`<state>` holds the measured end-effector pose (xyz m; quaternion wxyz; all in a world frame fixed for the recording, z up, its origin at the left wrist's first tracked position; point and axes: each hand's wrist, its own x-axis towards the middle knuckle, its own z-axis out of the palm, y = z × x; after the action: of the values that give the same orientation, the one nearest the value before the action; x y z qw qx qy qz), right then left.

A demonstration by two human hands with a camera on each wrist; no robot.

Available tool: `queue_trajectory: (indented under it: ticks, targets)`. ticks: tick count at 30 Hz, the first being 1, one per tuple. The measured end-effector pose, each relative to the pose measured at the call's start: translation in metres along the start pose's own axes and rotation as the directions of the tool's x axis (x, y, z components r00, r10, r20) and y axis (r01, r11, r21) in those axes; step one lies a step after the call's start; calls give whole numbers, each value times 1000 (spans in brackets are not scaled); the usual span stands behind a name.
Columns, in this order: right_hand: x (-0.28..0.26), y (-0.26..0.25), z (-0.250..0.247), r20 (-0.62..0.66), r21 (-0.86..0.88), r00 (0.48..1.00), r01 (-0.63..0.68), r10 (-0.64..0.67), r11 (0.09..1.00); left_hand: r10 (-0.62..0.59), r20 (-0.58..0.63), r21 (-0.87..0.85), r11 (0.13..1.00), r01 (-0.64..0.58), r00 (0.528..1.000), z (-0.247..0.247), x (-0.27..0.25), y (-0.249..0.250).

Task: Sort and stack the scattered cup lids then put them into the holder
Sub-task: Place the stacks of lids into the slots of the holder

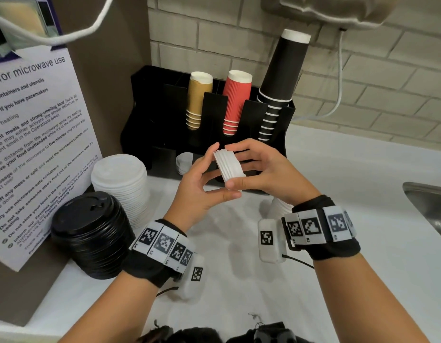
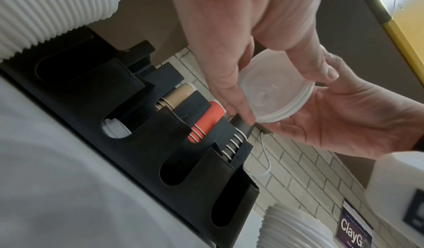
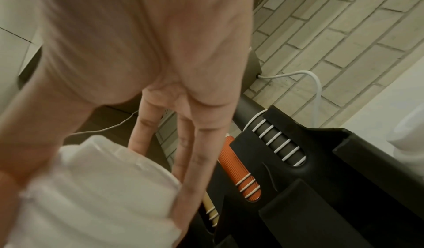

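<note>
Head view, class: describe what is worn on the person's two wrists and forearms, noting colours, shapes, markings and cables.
Both forearms are bare, no sleeves. The left hand and right hand each have a black fabric wristband ringed with white square tiles printed with black coded patterns. A white, rounded camera pod with one such marker hangs under each wrist, and a thin black cable trails from it.

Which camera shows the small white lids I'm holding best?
The head view: the lid stack sits sharp between the left hand and right hand. Left wrist shows only its end face; right wrist shows it blurred, close up.
</note>
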<state>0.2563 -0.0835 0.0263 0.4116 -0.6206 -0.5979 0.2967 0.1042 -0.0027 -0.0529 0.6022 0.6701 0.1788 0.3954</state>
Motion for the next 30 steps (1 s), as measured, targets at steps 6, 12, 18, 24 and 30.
queue_trajectory:
  ticks: [6,12,18,24,30]
  targets:
    - [16,1,9,-18,-111,1000,19,-21,994,-6,-30,-9,1000,6,1000,-4,3,-1]
    - [67,-9,6,-53,-154,993,96,-105,983,-156,-158,55,985,167,975,-13,4,-9]
    - [149,-5,29,-37,-421,996,59,-82,905,-296,-207,212,917,338,933,-24,3,-27]
    - [185,19,68,145,-695,986,41,85,718,-390,-183,201,884,423,902,-30,3,-33]
    - [200,27,74,205,-706,965,28,165,708,-432,-164,196,867,459,887,-35,1,-34]
